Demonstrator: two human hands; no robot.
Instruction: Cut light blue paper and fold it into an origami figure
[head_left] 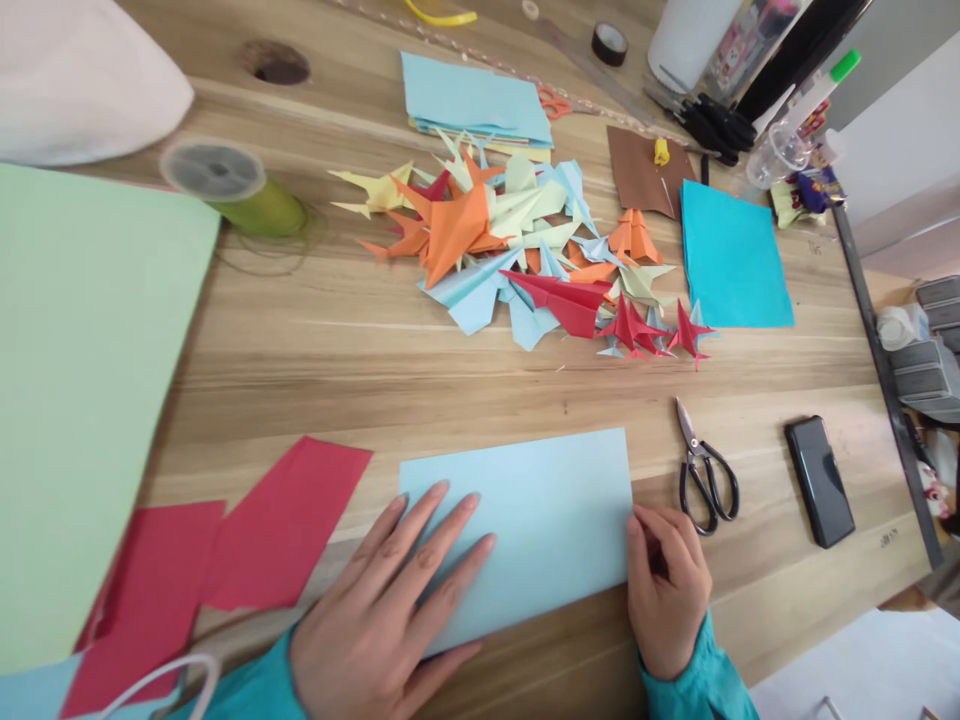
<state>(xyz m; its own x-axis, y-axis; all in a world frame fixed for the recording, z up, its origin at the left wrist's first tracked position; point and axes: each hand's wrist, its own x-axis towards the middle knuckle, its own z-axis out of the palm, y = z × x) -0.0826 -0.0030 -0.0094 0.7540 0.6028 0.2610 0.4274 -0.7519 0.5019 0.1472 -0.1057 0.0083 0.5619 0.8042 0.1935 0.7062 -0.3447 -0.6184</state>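
Observation:
A light blue sheet of paper (pixel 555 520) lies on the wooden table in front of me. Spread flat over its left part is my left hand (pixel 397 590), with the fingers apart. My right hand (pixel 667 585) pinches the sheet's right edge between thumb and forefinger. Just beyond that hand rest black-handled scissors (pixel 701 470), not touched. To the left of my left hand are pieces of red paper (pixel 289 530), partly overlapping.
Folded paper figures (pixel 510 230) pile up at mid-table. A teal paper stack (pixel 735 255), light blue papers (pixel 476 98) and brown paper (pixel 649 170) surround them. A green thread spool (pixel 240 190) stands by a large pale green sheet (pixel 82 390). A phone (pixel 819 480) lies right.

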